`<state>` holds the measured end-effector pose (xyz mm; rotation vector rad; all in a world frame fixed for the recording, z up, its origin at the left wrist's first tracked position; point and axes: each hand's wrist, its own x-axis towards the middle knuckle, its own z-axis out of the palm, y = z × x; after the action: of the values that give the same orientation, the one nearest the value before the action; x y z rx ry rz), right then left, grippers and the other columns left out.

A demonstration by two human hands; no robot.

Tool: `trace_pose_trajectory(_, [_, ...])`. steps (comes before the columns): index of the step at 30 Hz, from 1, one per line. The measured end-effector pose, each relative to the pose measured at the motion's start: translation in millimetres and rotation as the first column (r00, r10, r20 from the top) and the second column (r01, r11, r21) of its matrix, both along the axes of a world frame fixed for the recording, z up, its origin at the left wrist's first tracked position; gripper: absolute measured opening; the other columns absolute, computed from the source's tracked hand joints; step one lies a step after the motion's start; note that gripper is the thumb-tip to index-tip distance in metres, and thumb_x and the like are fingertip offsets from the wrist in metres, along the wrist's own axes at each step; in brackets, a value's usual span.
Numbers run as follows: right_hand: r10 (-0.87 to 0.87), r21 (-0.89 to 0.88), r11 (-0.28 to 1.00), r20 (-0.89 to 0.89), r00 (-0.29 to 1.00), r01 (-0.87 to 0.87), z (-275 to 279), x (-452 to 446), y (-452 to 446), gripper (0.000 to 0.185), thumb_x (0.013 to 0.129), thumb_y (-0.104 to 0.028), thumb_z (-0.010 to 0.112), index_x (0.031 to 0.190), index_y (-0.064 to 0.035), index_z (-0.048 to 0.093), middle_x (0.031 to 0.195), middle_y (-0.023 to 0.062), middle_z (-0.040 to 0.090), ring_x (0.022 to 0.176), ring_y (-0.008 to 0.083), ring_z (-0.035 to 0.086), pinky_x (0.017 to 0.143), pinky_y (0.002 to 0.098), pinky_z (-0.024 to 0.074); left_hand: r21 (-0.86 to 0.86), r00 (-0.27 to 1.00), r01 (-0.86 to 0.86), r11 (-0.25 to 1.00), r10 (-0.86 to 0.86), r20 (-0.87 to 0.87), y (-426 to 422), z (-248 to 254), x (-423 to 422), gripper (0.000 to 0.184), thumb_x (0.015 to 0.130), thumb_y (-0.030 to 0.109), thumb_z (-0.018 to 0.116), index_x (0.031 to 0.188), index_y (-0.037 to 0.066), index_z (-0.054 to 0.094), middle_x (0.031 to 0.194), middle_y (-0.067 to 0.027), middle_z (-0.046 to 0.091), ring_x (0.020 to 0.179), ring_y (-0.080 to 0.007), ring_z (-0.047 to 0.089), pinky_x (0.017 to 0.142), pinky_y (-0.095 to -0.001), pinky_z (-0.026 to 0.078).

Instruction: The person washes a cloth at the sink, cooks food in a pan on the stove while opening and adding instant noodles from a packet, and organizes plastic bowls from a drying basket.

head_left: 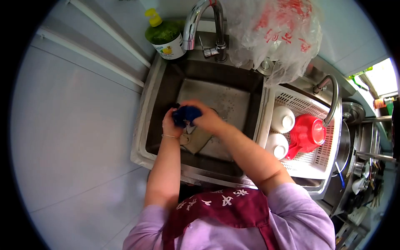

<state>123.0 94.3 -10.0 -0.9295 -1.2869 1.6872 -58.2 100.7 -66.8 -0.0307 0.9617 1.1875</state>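
Over the left part of the sink basin [225, 93], my left hand [171, 123] is closed on a dark blue item [187, 114], which looks like bunched cloth. From the right, my right hand [204, 116] grips the same item, its fingers on top. What the item is exactly cannot be made out. Below my hands a greenish-beige cloth [197, 140] lies on the basin floor, partly hidden by them. Droplets show on the basin floor. The chrome faucet [203, 23] stands behind the basin, with no water seen running from it.
A green soap bottle [166, 39] stands at the back left corner. Clear plastic bags [277, 37] hang at the back right. To the right, a white basket [291, 168] holds two white bowls [283, 119] and a red container [307, 134], near a second faucet [333, 100].
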Motion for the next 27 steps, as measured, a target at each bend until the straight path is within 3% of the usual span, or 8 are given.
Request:
trace_pose_trajectory(2, [-0.036, 0.292, 0.956, 0.164, 0.986, -0.014, 3, -29, -25, 0.049, 0.067, -0.002, 0.060, 0.115, -0.0133, 0.057, 0.132, 0.0141, 0.036, 0.113, 0.0286, 0.046, 0.091, 0.0375, 0.0404, 0.268, 0.992, 0.030, 0.963, -0.061, 0.108, -5, 8, 24, 0.021, 0.088, 0.031, 0.047, 0.084, 0.011, 0.052, 0.100, -0.0099, 0.062, 0.097, -0.0280, 0.056, 0.087, -0.0486, 0.043])
trace_pose_trajectory(4, [-0.510, 0.594, 0.789, 0.487, 0.709, 0.160, 15, -48, -44, 0.033, 0.069, -0.012, 0.067, 0.101, -0.0111, 0.061, 0.124, 0.0159, 0.041, 0.106, 0.0315, 0.047, 0.090, 0.0376, 0.0402, 0.094, 0.989, -0.093, 0.991, 0.081, 0.121, -1, 6, 40, 0.025, 0.088, 0.034, 0.049, 0.079, 0.011, 0.050, 0.089, -0.0067, 0.061, 0.088, -0.0247, 0.057, 0.082, -0.0413, 0.045])
trace_pose_trajectory(6, [-0.602, 0.588, 0.753, 0.435, 0.669, 0.295, 2, -51, -33, 0.024, 0.072, -0.022, 0.068, 0.091, -0.0084, 0.061, 0.113, 0.0154, 0.049, 0.100, 0.0323, 0.050, 0.085, 0.0378, 0.0424, 0.136, 0.999, -0.026, 0.990, 0.030, -0.030, 12, -44, 32, 0.028, 0.088, 0.037, 0.052, 0.076, 0.012, 0.049, 0.081, -0.0044, 0.057, 0.080, -0.0210, 0.055, 0.076, -0.0352, 0.045])
trace_pose_trajectory(9, [-0.665, 0.540, 0.722, 0.370, 0.648, 0.432, -1, -49, -23, 0.018, 0.081, -0.021, 0.058, 0.084, -0.0039, 0.060, 0.090, 0.0124, 0.058, 0.087, 0.0339, 0.054, 0.076, 0.0408, 0.0447, 0.170, 0.992, -0.045, 0.985, 0.064, -0.110, 9, -20, 49, 0.031, 0.087, 0.040, 0.054, 0.073, 0.013, 0.049, 0.073, -0.0022, 0.052, 0.071, -0.0171, 0.051, 0.068, -0.0297, 0.043])
trace_pose_trajectory(20, [-0.407, 0.273, 0.913, 0.614, 0.677, 0.302, -5, -31, 3, 0.037, 0.086, -0.034, 0.048, 0.079, -0.0011, 0.063, 0.078, 0.0189, 0.062, 0.076, 0.0344, 0.060, 0.069, 0.0422, 0.0466, 0.193, 0.997, -0.027, 0.981, 0.039, -0.059, 11, 1, 61, 0.030, 0.087, 0.037, 0.056, 0.079, 0.008, 0.056, 0.074, -0.0043, 0.059, 0.070, -0.0186, 0.058, 0.063, -0.0312, 0.046])
trace_pose_trajectory(23, [-0.342, 0.094, 0.935, 0.503, 0.794, 0.343, -11, -21, 15, 0.041, 0.087, -0.037, 0.048, 0.085, 0.0012, 0.062, 0.080, 0.0194, 0.063, 0.076, 0.0303, 0.060, 0.072, 0.0388, 0.0463, 0.095, 0.975, -0.006, 0.995, 0.026, -0.220, 17, 14, 61, 0.035, 0.087, 0.040, 0.055, 0.079, 0.006, 0.057, 0.071, -0.0036, 0.056, 0.067, -0.0169, 0.055, 0.061, -0.0305, 0.045])
trace_pose_trajectory(25, [-0.284, -0.167, 0.921, 0.328, 0.901, 0.351, -13, -12, 24, 0.043, 0.088, -0.040, 0.048, 0.092, -0.0002, 0.063, 0.084, 0.0126, 0.063, 0.077, 0.0195, 0.057, 0.074, 0.0337, 0.0449, 0.174, 0.747, 0.313, 0.934, -0.129, -0.653, 27, 14, 46, 0.040, 0.086, 0.044, 0.056, 0.079, 0.005, 0.058, 0.072, -0.0024, 0.053, 0.065, -0.0150, 0.051, 0.060, -0.0289, 0.043])
trace_pose_trajectory(27, [-0.262, -0.189, 0.929, 0.268, 0.927, 0.317, -15, -1, 30, 0.045, 0.088, -0.042, 0.046, 0.097, -0.0016, 0.063, 0.096, 0.0166, 0.062, 0.088, 0.0277, 0.057, 0.077, 0.0363, 0.0445, 0.045, 0.718, 0.272, 0.961, -0.172, -0.675, 30, 41, 45, 0.042, 0.085, 0.046, 0.057, 0.079, 0.004, 0.058, 0.072, -0.0016, 0.052, 0.065, -0.0147, 0.049, 0.060, -0.0278, 0.042])
